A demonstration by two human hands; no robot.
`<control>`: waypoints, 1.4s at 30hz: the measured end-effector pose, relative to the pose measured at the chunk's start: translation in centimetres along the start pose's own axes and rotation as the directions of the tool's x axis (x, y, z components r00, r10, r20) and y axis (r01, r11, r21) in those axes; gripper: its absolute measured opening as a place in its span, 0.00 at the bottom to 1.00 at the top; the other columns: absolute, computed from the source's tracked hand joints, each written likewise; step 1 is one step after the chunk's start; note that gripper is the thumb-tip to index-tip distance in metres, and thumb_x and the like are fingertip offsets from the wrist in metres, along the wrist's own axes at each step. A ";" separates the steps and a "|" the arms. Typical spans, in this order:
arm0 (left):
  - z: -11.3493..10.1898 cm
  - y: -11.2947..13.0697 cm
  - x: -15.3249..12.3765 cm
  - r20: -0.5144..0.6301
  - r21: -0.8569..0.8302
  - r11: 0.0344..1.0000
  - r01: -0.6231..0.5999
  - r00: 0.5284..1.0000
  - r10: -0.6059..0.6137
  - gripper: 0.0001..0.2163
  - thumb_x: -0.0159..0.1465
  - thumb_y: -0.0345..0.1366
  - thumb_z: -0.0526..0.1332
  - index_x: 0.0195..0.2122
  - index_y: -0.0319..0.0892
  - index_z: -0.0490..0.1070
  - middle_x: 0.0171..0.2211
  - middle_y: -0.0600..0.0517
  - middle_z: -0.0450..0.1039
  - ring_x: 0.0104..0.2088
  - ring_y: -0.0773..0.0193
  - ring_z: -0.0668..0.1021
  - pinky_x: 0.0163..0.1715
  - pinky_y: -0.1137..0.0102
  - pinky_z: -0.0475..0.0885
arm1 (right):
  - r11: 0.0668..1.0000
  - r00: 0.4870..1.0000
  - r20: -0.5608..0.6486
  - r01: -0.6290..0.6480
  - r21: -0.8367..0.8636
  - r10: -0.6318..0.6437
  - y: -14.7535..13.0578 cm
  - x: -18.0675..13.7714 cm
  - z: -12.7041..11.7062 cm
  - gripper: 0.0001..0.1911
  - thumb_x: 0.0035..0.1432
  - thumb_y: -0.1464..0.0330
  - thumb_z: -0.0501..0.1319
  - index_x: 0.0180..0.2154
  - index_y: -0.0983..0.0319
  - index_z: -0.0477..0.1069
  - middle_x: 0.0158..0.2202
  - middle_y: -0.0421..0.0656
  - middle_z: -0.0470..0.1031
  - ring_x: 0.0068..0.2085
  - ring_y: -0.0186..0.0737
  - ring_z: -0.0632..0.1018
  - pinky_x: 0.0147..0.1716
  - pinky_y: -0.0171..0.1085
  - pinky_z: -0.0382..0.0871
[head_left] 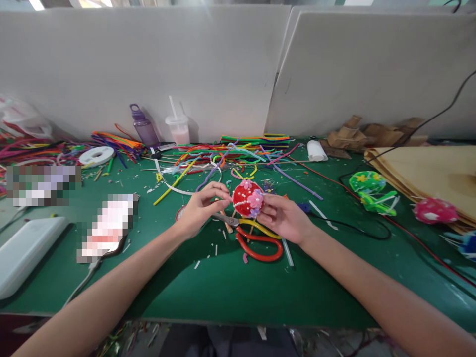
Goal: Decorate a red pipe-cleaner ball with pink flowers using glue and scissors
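A red round ornament (243, 201) with pink and purple flowers and white beads is raised over the table in the centre. My right hand (284, 215) grips it from the right, fingers curled round its edge. At its left edge is my left hand (204, 206), thumb and fingers drawn together. Whether they touch the ornament or pinch something tiny, I cannot tell. Beneath the hands lie scissors with red and yellow handles (260, 257), their blades pointing left and partly hidden. A small round dish (180, 213) shows partly behind my left wrist.
Pipe cleaners (223, 151) in many colours lie along the back, near a purple bottle (144, 126) and a drink cup (178, 131). Two phones and a white power bank (31, 253) are at left. Finished-looking green (368, 182) and pink ornaments (435, 210) and cables lie at right.
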State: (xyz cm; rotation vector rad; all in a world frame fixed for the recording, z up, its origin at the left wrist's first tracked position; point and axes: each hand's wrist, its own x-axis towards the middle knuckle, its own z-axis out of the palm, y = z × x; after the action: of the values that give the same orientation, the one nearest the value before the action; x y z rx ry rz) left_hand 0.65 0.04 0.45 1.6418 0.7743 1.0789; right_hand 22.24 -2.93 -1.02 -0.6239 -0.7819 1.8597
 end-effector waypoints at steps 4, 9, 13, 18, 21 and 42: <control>0.2 -0.2 -0.1 0.029 -0.034 0.999 0.023 0.999 -0.022 0.04 0.55 0.36 0.67 0.27 0.42 0.78 0.40 0.49 0.67 0.44 0.61 0.71 0.42 0.65 0.72 | 0.999 0.999 0.028 -0.037 0.019 0.037 0.1 0.1 0.0 0.13 0.51 0.68 0.65 0.21 0.62 0.63 0.18 0.34 0.49 0.22 0.29 0.51 0.21 0.33 0.51; 0.4 -0.4 -0.2 0.050 -0.101 0.993 0.057 0.997 -0.052 0.04 0.55 0.36 0.68 0.29 0.42 0.79 0.43 0.48 0.67 0.46 0.60 0.71 0.41 0.67 0.73 | 0.999 0.998 0.050 -0.043 0.007 0.042 0.3 0.0 0.2 0.12 0.52 0.68 0.65 0.22 0.62 0.63 0.20 0.35 0.53 0.23 0.30 0.55 0.22 0.33 0.51; 0.2 -0.5 -0.2 0.033 -0.150 0.986 0.073 0.997 -0.069 0.03 0.55 0.35 0.68 0.29 0.42 0.79 0.43 0.48 0.67 0.46 0.61 0.71 0.37 0.71 0.74 | 1.000 0.999 0.036 -0.017 0.009 0.016 0.4 0.0 0.3 0.10 0.51 0.69 0.66 0.24 0.62 0.66 0.19 0.36 0.56 0.23 0.29 0.57 0.22 0.33 0.51; 0.2 -0.5 -0.2 0.033 -0.162 0.983 0.088 0.996 -0.084 0.04 0.55 0.35 0.68 0.29 0.42 0.80 0.44 0.48 0.67 0.46 0.60 0.72 0.36 0.71 0.75 | 1.000 1.000 0.028 0.014 -0.027 -0.013 0.6 0.1 0.3 0.09 0.53 0.69 0.65 0.24 0.62 0.67 0.19 0.36 0.60 0.23 0.29 0.60 0.23 0.33 0.52; 0.2 -0.6 -0.2 0.038 -0.160 0.983 0.085 0.996 -0.080 0.03 0.54 0.35 0.68 0.29 0.43 0.80 0.44 0.48 0.67 0.47 0.60 0.72 0.37 0.70 0.75 | 0.999 0.999 0.028 0.028 -0.043 -0.027 0.6 0.1 0.3 0.10 0.53 0.69 0.64 0.24 0.62 0.66 0.19 0.36 0.61 0.23 0.29 0.61 0.22 0.33 0.52; 0.3 -0.5 -0.2 -0.021 -0.085 0.996 0.031 0.999 -0.033 0.04 0.52 0.35 0.67 0.23 0.41 0.74 0.38 0.50 0.62 0.43 0.61 0.69 0.37 0.70 0.70 | 0.996 0.999 0.044 0.010 -0.089 -0.006 0.6 -0.1 0.7 0.10 0.52 0.68 0.65 0.26 0.62 0.65 0.18 0.35 0.61 0.22 0.29 0.63 0.22 0.33 0.53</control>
State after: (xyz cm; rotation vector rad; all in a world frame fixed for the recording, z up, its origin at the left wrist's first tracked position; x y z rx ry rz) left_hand 0.87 -0.07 -0.09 1.5433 0.7568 1.0943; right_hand 21.37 -3.40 -1.00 -0.6370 -0.8996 1.8442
